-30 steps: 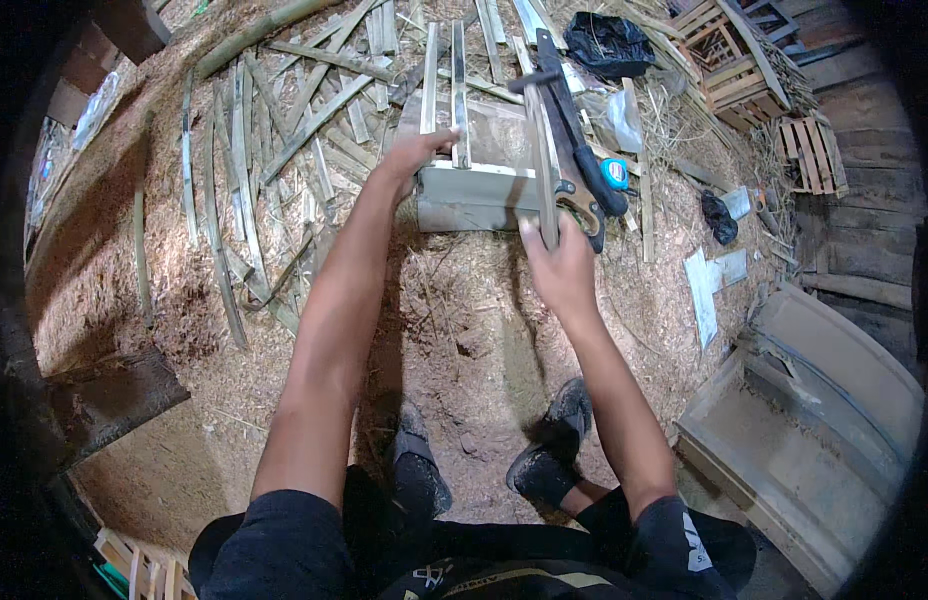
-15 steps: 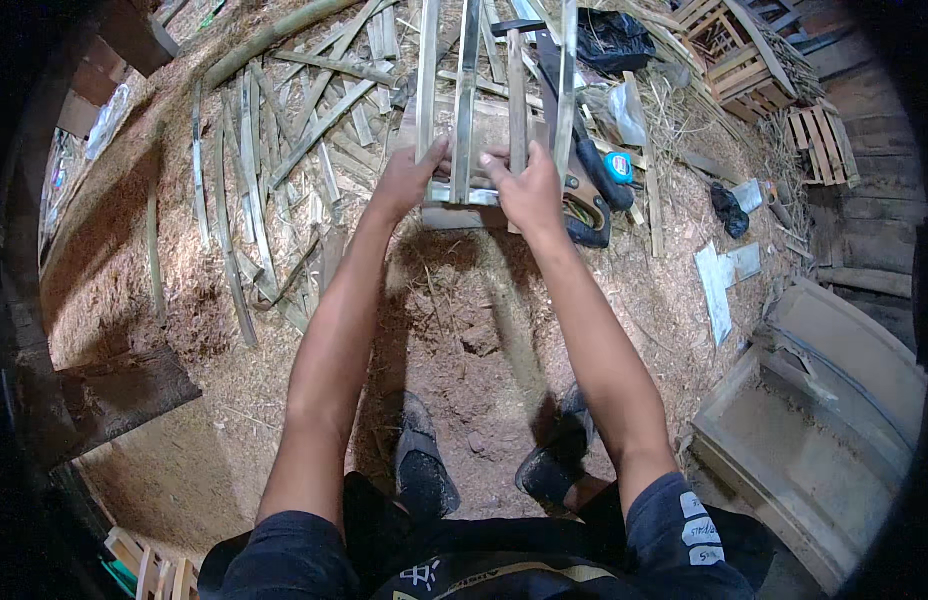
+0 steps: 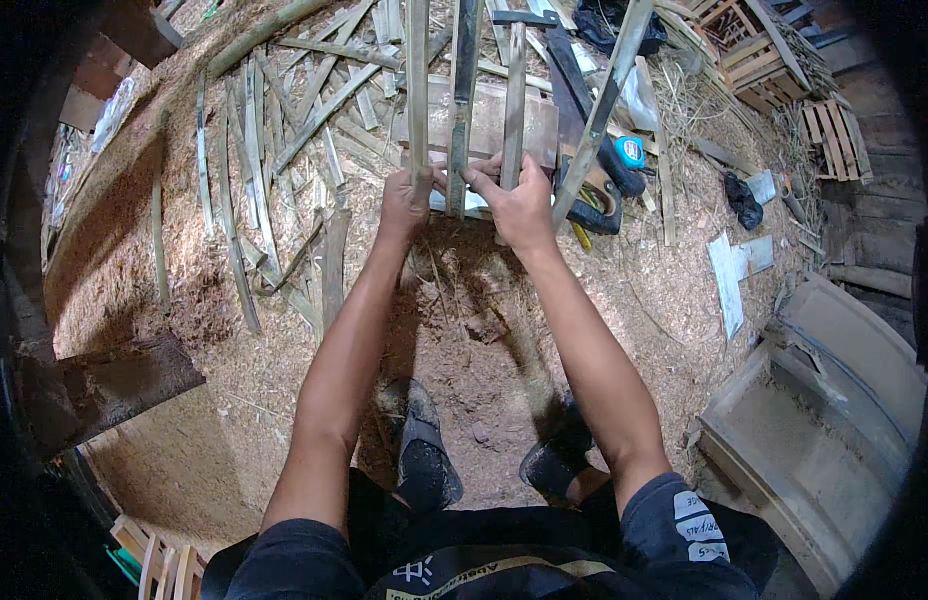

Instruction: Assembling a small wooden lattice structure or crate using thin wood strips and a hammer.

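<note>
The left hand (image 3: 407, 207) had its fingers clenched round the left slat (image 3: 417, 90); just right of them the middle slat (image 3: 462, 108) pointed lengthwise away, touched by the nearer right hand (image 3: 524, 207), whose fingers also grasped the hammer (image 3: 513, 120).

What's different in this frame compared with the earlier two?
The right hand has moved left toward the left hand, carrying the hammer along, and its thumb has come to the middle slat. The left hand stays at the left slat. The tape measure and small black bag lie where they were.
</note>
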Tool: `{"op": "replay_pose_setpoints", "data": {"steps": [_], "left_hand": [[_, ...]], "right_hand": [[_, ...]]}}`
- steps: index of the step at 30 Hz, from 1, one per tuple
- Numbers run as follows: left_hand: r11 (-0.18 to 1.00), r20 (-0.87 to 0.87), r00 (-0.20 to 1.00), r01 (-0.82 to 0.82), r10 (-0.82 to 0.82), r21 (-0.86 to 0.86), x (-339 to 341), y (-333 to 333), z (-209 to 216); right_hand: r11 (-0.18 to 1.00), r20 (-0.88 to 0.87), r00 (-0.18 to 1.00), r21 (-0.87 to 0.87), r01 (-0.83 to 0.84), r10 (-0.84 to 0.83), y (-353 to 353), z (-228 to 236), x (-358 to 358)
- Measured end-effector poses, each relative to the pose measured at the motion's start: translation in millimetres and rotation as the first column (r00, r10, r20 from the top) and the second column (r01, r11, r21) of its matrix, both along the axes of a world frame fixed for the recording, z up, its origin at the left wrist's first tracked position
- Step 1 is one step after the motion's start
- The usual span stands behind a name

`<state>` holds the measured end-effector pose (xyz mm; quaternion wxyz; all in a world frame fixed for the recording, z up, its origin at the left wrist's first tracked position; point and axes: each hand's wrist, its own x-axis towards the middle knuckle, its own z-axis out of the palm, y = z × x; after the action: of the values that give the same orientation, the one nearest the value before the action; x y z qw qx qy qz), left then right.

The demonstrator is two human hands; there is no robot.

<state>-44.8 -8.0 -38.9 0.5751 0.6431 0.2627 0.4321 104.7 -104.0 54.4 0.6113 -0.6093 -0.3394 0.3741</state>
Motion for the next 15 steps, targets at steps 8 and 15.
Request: {"op": "replay_pose_setpoints", "data": {"steps": [8, 15], "left_hand": [[0.986, -0.234, 0.971, -0.092, 0.058, -0.137, 29, -1, 43], [0.915, -0.299, 0.950, -0.199, 0.092, -0.352, 50, 19, 71]], "right_hand": [[0.991, 0.094, 0.989, 0.068, 0.112, -0.119, 16, -14, 18], [0.997, 0.262, 0.963, -0.037, 0.069, -0.057, 42, -12, 48]]}}
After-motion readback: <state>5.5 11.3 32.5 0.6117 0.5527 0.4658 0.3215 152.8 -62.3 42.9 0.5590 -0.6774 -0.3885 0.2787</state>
